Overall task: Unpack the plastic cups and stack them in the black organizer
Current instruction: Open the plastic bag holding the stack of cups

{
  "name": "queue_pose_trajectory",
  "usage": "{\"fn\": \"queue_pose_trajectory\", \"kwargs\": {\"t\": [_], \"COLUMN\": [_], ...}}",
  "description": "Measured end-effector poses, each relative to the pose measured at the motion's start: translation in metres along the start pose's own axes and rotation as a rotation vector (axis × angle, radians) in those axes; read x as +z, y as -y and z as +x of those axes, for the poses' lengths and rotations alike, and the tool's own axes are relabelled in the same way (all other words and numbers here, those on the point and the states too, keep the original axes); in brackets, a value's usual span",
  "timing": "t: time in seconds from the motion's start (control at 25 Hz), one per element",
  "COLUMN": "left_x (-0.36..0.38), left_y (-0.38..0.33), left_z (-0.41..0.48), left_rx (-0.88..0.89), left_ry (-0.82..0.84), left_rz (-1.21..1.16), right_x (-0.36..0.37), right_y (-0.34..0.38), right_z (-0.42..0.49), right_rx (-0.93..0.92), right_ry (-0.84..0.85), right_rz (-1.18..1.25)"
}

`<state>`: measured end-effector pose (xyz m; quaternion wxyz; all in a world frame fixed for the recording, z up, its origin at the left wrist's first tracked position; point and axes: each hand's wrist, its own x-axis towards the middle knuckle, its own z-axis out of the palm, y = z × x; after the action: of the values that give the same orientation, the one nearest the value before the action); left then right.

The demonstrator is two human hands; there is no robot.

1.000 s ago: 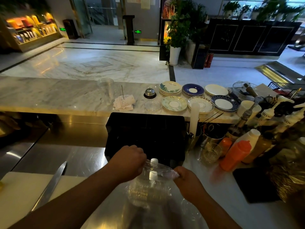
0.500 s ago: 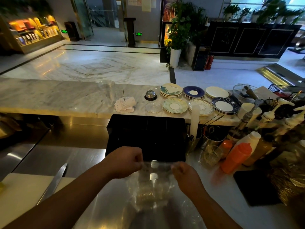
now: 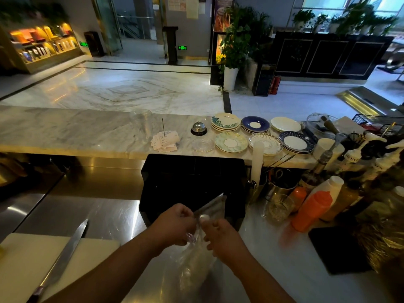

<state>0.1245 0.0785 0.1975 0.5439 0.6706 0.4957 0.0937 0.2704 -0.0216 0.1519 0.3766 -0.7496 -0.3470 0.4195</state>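
From the head view, my left hand [image 3: 175,225] and my right hand [image 3: 220,237] are close together just in front of me, both pinched narrow on the top of the clear plastic bag [image 3: 192,259] that holds the plastic cups [image 3: 190,274]. The bag's long axis runs from my chest toward the far side, its mouth end up between my knuckles and a twisted strip of film sticking up and away to the right. The black organizer [image 3: 192,182] lies straight ahead, just beyond my hands on the steel counter [image 3: 98,215], so the cups will have to travel forward and slightly up over its near wall; neither hand is clearly nearer to it (the left perhaps by a little).

What I cannot make out: the cups themselves are only a pale blur through the film, so I cannot count them or tell which way their rims face. My fingertips are folded under, so whether the bag is open yet or only being worked at is a guess. The organizer's inside is too dark to read its compartments. A separate stack of clear cups [image 3: 141,123] stands on the far marble ledge, well apart. A knife [image 3: 65,256] lies on the cutting board [image 3: 26,265] to my near left, clear of my arms.
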Motion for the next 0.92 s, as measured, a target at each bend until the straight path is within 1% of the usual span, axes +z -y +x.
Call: {"fn": "queue_pose_trajectory", "kwargs": {"t": [0.12,0.2,0.36,0.44,0.56,0.64,0.68,0.8,0.84,0.92], "left_x": [0.010,0.014,0.012,0.013,0.010,-0.004,-0.014,-0.042,-0.045,-0.041], "left_y": [-0.001,-0.001,0.003,0.005,0.006,0.004,0.001,-0.006,-0.007,-0.005], "left_z": [-0.003,-0.004,-0.005,-0.005,-0.003,-0.001,-0.001,-0.005,-0.008,-0.016], "left_rx": [-0.020,-0.037,-0.057,-0.035,0.007,0.062,0.092,0.123,0.120,0.112], "left_ry": [0.010,0.001,-0.016,-0.020,-0.037,-0.115,-0.171,-0.282,-0.290,-0.255], "left_rz": [-0.042,-0.061,-0.129,-0.089,0.011,0.132,0.228,0.542,0.613,0.653], "right_x": [0.000,-0.002,-0.003,-0.001,-0.002,-0.011,-0.019,-0.044,-0.049,-0.048], "right_y": [0.012,0.014,0.012,0.012,0.011,0.013,0.013,0.015,0.014,0.013], "right_z": [0.001,-0.001,-0.010,-0.015,-0.017,-0.015,-0.013,-0.011,-0.011,-0.016], "right_rx": [0.025,0.024,-0.070,-0.104,-0.156,-0.164,-0.149,-0.079,-0.069,-0.051], "right_ry": [0.057,0.059,0.028,0.012,-0.008,-0.018,-0.045,-0.223,-0.255,-0.250], "right_rz": [0.058,0.039,-0.206,-0.295,-0.498,-0.584,-0.570,-0.416,-0.398,-0.427]}}
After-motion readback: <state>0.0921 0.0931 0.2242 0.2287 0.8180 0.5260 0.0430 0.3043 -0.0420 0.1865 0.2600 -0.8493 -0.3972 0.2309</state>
